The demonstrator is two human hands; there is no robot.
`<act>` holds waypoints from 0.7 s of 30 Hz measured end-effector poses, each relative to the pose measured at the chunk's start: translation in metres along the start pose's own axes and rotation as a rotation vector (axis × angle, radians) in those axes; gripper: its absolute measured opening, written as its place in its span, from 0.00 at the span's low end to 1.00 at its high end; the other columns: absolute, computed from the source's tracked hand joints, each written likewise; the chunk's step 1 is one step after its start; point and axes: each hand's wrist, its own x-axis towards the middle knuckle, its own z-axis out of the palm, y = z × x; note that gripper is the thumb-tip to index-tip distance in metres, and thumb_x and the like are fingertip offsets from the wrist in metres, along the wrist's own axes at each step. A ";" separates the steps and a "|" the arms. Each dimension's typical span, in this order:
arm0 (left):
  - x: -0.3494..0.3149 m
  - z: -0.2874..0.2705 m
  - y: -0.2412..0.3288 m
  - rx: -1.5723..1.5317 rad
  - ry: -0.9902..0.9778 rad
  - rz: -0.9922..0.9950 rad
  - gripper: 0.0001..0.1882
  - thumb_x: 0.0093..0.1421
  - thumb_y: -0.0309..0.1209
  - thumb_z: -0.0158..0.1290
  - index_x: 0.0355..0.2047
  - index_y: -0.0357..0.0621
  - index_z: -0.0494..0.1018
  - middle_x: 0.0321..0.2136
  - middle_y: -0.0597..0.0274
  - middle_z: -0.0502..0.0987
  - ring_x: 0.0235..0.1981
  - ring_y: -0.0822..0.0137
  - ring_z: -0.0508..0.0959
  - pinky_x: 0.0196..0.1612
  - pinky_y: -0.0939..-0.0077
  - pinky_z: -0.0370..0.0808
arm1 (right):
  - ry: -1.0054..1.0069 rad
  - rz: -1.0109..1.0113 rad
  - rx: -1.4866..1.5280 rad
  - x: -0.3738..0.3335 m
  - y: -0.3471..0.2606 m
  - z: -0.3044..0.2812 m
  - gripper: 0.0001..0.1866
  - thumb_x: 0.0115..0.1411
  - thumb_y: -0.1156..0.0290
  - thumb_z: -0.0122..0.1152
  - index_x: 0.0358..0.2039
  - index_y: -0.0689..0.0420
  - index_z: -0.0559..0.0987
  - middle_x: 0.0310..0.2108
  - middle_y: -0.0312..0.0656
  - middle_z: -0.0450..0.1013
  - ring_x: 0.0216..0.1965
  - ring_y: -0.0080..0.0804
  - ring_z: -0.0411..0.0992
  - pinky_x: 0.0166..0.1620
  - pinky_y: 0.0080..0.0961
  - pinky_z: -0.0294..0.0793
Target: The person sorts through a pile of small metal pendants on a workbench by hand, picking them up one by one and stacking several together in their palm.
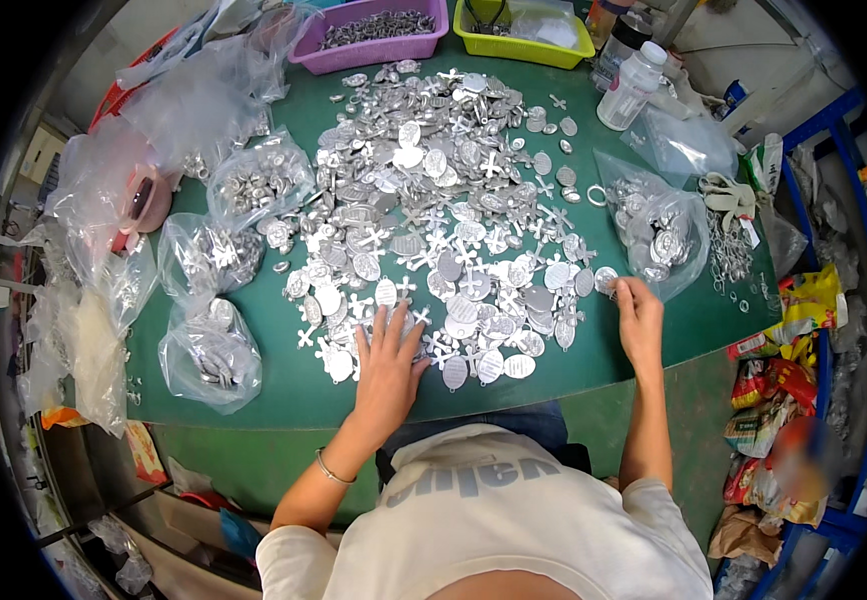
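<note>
A wide heap of silver oval medals and small crosses point(454, 215) covers the middle of the green table. My left hand point(391, 360) lies on the heap's near left edge with its fingers stretched out; what is under the palm is hidden. Off the heap's right side, my right hand point(640, 320) is closed in a pinch on a silver oval medal point(605, 279). Just beyond that hand sits a clear bag of larger medals point(659, 235). Several loose ovals point(520, 366) lie along the heap's near edge.
Three clear bags of metal pieces point(216, 355) stand left of the heap. At the back are a purple tray point(369, 30) and a yellow-green tray point(524, 45). A white bottle point(634, 88) stands back right, and a bundle of small chains point(732, 245) lies near the right edge.
</note>
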 end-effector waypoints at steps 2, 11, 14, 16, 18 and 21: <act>0.017 -0.012 0.005 -0.070 0.050 0.022 0.26 0.51 0.28 0.56 0.51 0.40 0.64 0.58 0.51 0.56 0.60 0.45 0.53 0.59 0.43 0.49 | -0.140 0.085 -0.007 0.012 -0.018 0.011 0.12 0.62 0.70 0.44 0.32 0.64 0.75 0.21 0.49 0.70 0.22 0.36 0.68 0.29 0.30 0.67; 0.158 -0.004 -0.010 0.118 0.205 0.243 0.32 0.49 0.31 0.58 0.54 0.41 0.60 0.60 0.49 0.51 0.61 0.43 0.50 0.58 0.41 0.51 | -0.566 -0.438 -0.016 0.048 -0.056 0.064 0.14 0.48 0.75 0.60 0.38 0.61 0.74 0.36 0.45 0.68 0.42 0.45 0.64 0.48 0.33 0.62; 0.196 -0.022 -0.022 0.052 0.205 0.109 0.39 0.44 0.35 0.63 0.56 0.43 0.58 0.61 0.48 0.49 0.62 0.42 0.48 0.57 0.38 0.51 | -0.417 -0.447 0.015 0.078 -0.058 0.072 0.28 0.44 0.70 0.66 0.47 0.60 0.69 0.46 0.46 0.65 0.50 0.46 0.60 0.53 0.34 0.59; 0.215 -0.014 -0.039 0.101 0.150 0.079 0.49 0.35 0.42 0.67 0.58 0.47 0.57 0.60 0.46 0.49 0.61 0.38 0.47 0.56 0.35 0.51 | -0.338 -0.405 0.024 0.105 -0.052 0.095 0.45 0.37 0.63 0.71 0.55 0.61 0.60 0.52 0.52 0.60 0.55 0.50 0.56 0.57 0.36 0.55; 0.226 -0.008 -0.045 0.141 0.107 0.103 0.51 0.32 0.44 0.68 0.57 0.49 0.58 0.60 0.45 0.49 0.61 0.36 0.46 0.55 0.35 0.52 | -0.229 -0.447 -0.027 0.129 -0.046 0.123 0.49 0.36 0.60 0.73 0.56 0.61 0.58 0.54 0.52 0.59 0.56 0.51 0.55 0.58 0.39 0.53; 0.228 -0.002 -0.046 0.114 0.135 0.132 0.42 0.34 0.39 0.66 0.53 0.49 0.63 0.59 0.46 0.51 0.60 0.36 0.48 0.57 0.42 0.53 | -0.184 -0.391 -0.064 0.150 -0.036 0.153 0.49 0.35 0.57 0.73 0.56 0.61 0.58 0.54 0.51 0.58 0.57 0.51 0.54 0.59 0.42 0.51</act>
